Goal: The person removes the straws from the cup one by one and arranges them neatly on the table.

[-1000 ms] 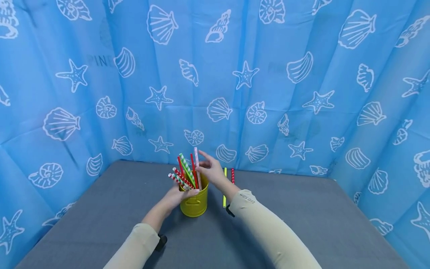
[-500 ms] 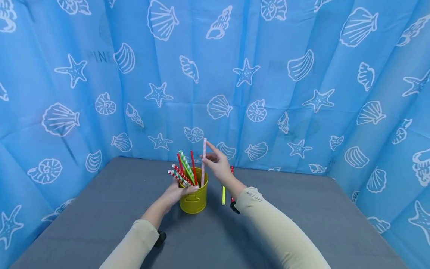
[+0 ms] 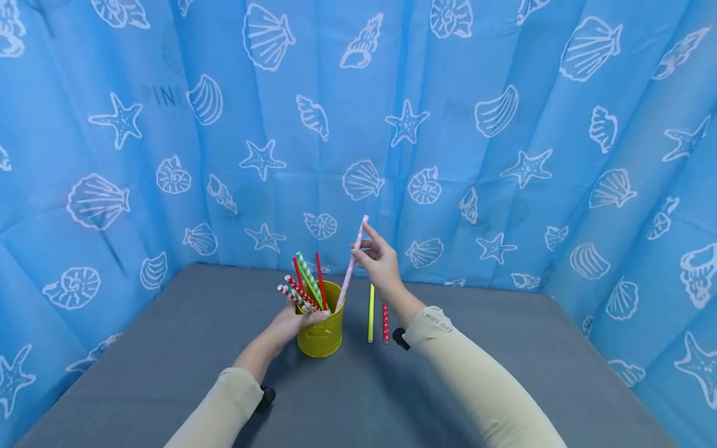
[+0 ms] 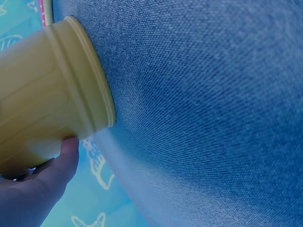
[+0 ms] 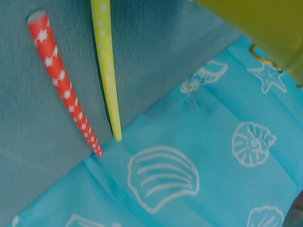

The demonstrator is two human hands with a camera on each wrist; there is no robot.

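Fingers of the right hand (image 3: 383, 264) pinch the pink straw (image 3: 349, 274) in its upper part, and I see it tilted right, its lower end inside the bucket (image 3: 320, 341). With the left hand (image 3: 291, 322) I have the bucket gripped, thumb across its front near the rim. Other straws (image 3: 311, 277), red, green and striped, lean left in it. On the bench (image 3: 532, 348), to the right, I can make out a yellow straw (image 3: 371, 314) and a patterned red straw (image 3: 386, 323) lying side by side, slightly apart.
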